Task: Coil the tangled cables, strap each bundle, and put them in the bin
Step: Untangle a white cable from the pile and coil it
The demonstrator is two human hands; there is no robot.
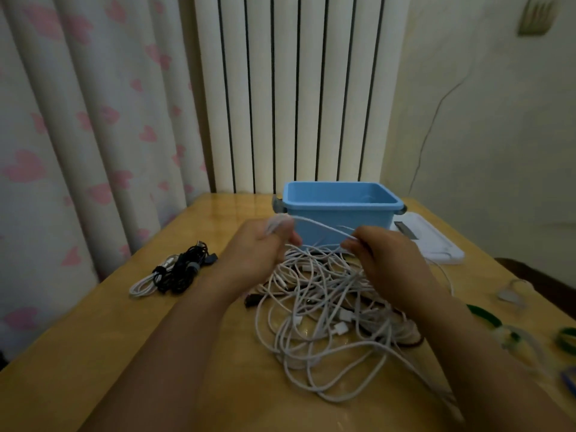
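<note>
A big tangle of white cables (pixel 327 313) lies on the wooden table (pixel 93 353) below both hands. My left hand (pixel 258 247) grips a small coil of white cable at its fingers. My right hand (pixel 386 257) pinches the same white cable (pixel 321 226), which stretches between the two hands. Just behind them stands the blue bin (pixel 339 210); no cable shows in the part of its inside that I see. Left of my left forearm lie strapped bundles of black and white cable (pixel 174 272).
A white tray-like lid (pixel 436 241) lies right of the bin. Green straps (pixel 486 316) and small clear items sit near the table's right edge. A curtain and radiator stand behind the table. A dark chair edge shows at far right.
</note>
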